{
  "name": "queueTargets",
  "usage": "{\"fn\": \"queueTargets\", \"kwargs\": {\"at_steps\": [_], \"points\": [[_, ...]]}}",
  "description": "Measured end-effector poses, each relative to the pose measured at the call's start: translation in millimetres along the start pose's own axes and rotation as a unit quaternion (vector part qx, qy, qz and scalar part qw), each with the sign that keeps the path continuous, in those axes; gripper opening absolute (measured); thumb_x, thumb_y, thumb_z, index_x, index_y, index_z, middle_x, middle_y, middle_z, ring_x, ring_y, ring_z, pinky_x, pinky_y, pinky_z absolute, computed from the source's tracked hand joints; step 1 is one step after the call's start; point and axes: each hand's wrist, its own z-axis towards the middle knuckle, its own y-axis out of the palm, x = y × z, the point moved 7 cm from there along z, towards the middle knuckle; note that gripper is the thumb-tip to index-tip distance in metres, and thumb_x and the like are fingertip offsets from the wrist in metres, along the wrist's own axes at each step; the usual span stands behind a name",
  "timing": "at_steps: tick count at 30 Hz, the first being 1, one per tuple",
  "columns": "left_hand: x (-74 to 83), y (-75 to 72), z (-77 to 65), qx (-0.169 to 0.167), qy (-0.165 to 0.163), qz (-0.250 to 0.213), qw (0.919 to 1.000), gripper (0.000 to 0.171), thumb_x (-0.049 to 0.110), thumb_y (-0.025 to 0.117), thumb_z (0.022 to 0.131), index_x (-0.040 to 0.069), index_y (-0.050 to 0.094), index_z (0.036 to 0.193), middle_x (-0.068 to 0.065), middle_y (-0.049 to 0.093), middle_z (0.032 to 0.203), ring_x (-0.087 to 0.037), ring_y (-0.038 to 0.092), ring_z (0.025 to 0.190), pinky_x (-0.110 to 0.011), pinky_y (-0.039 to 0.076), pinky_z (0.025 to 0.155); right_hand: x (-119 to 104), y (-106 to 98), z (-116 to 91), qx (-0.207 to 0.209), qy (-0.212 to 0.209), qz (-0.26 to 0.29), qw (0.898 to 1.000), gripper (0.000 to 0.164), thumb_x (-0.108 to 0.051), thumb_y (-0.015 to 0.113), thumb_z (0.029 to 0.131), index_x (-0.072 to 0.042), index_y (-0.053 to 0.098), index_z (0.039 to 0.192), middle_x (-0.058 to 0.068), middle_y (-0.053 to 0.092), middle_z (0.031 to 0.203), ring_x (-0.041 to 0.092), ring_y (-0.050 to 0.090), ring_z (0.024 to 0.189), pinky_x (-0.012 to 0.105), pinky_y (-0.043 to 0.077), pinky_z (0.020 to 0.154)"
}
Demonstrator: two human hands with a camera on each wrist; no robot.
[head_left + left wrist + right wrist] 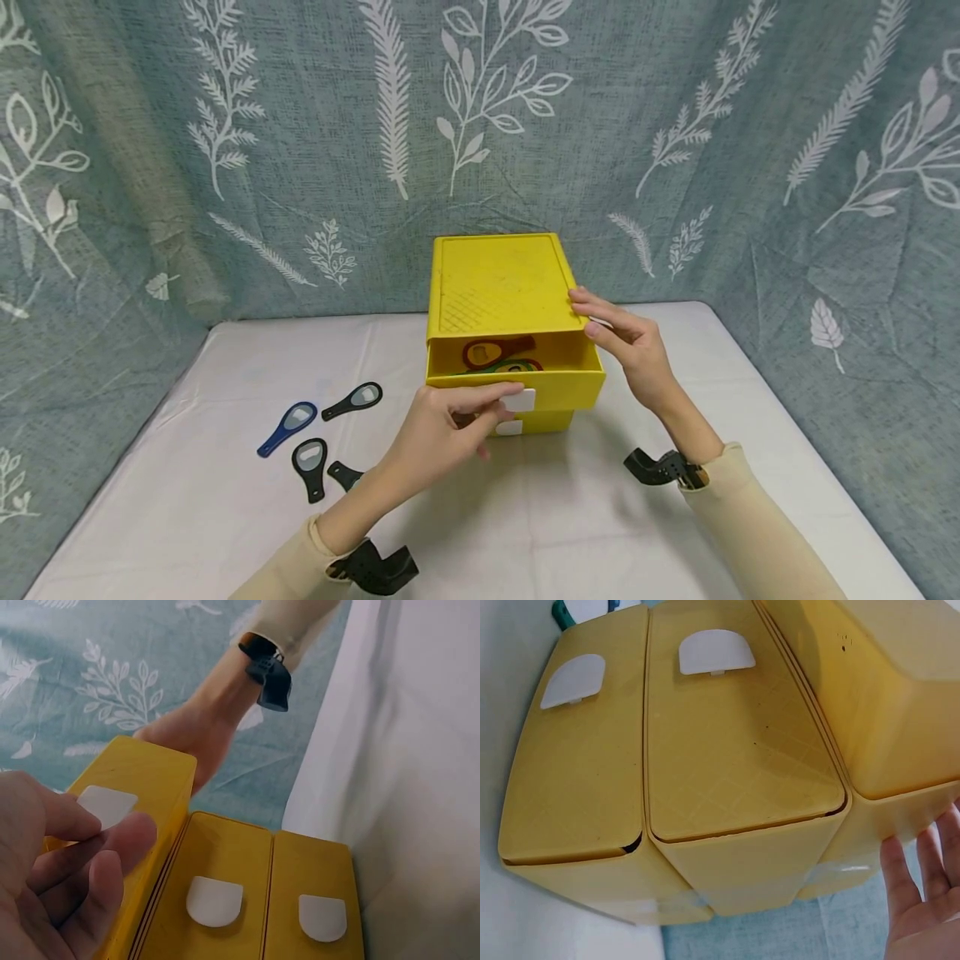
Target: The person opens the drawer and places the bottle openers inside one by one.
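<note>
At three drawers (225, 855), left grip (438, 427) pinches one white tab (521, 401), right grip (632, 346) rests uncurled.

Partly covered, partly cropped.
The left forearm (369, 502) hides part of one black magnifier (343, 474). The drawer front (566, 395) conceals the lower part of a green thing (521, 364); its shape cannot be told. The left hand (442, 423), cropped in its own wrist view, covers part of a tab (522, 401). The right wrist view cuts off the right hand (928, 900) and a teal thing (562, 615), too little showing to identify.
</note>
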Motion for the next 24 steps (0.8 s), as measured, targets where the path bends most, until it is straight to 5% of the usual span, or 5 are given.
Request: {"fn": "queueTargets", "kwargs": {"at_steps": [12, 24], "points": [[-8.0, -3.1, 8.5, -0.003, 0.001, 0.017, 0.9999, 0.031, 0.004, 0.066, 0.095, 0.019, 0.072, 0.121, 0.009, 0.074, 0.089, -0.008, 0.059, 0.046, -0.026, 0.041, 0.040, -1, 1, 0, 0.001, -0.003, -0.009, 1.000, 0.029, 0.002, 0.053, 0.099, 0.006, 0.062, 0.127, 0.015, 0.052, 0.142, 0.029, 0.033, 0.141, 0.041, 0.029, 0.112], [-12.7, -5.1, 13.5, -0.006, -0.002, 0.006, 1.0000, 0.034, 0.001, 0.063, 0.095, 0.017, 0.071, 0.123, -0.006, 0.074, 0.090, -0.018, 0.059, 0.046, -0.028, 0.046, 0.040, 0, 1, -1, -0.001, -0.003, -0.006, 1.000, 0.030, 0.001, 0.054, 0.100, 0.007, 0.062, 0.128, 0.015, 0.051, 0.142, 0.029, 0.033, 0.141, 0.041, 0.028, 0.113]]}}
